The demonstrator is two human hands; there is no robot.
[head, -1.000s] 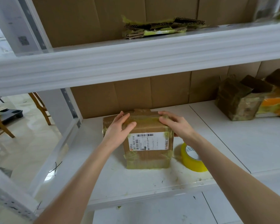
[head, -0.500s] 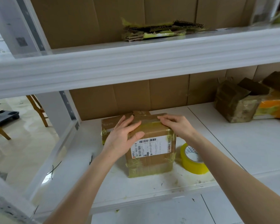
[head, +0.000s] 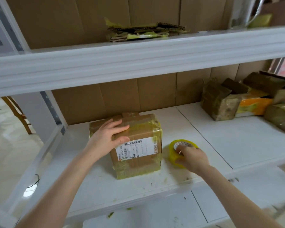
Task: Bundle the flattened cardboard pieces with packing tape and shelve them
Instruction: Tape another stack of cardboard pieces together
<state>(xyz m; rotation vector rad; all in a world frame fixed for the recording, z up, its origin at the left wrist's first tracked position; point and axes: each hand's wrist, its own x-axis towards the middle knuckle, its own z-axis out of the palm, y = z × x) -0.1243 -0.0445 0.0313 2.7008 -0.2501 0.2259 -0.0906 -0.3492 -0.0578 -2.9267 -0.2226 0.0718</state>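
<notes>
A taped cardboard bundle [head: 139,149] with a white barcode label lies on the middle shelf [head: 220,137]. My left hand [head: 108,138] rests on its top left corner, fingers spread flat and thumb at the label's edge. To the right of the bundle lies a roll of yellowish packing tape [head: 174,153]. My right hand [head: 192,158] curls round the roll, fingers reaching into its core. A flat stack of taped cardboard pieces [head: 143,32] sits on the upper shelf [head: 138,53].
More taped cardboard bundles [head: 220,102] and an orange package [head: 253,104] crowd the right end of the middle shelf. Brown cardboard sheets line the back. A white upright post [head: 54,111] stands at left, with wooden chair legs [head: 21,116] on the floor beyond.
My right hand left the top of the bundle and dropped to the tape roll, now gripping it. My left hand stayed on the bundle, sliding slightly back.
</notes>
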